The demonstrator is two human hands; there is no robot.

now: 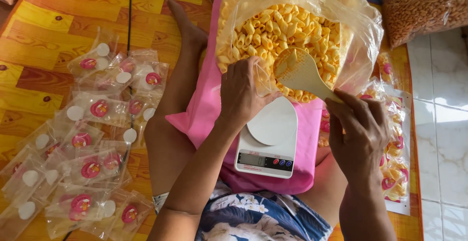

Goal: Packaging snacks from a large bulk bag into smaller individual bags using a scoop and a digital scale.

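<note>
My left hand grips the near rim of a large clear plastic bag full of yellow curled snacks. My right hand holds the handle of a pale plastic scoop, whose blade rests over the snacks at the bag's mouth. Just below the bag sits a white kitchen scale on a pink cloth laid across my lap.
Several small empty clear pouches with red round labels lie spread on the yellow wood-pattern floor at left. Filled pouches of snacks lie at right. Another big bag of orange-brown snacks stands at top right, beside white tiles.
</note>
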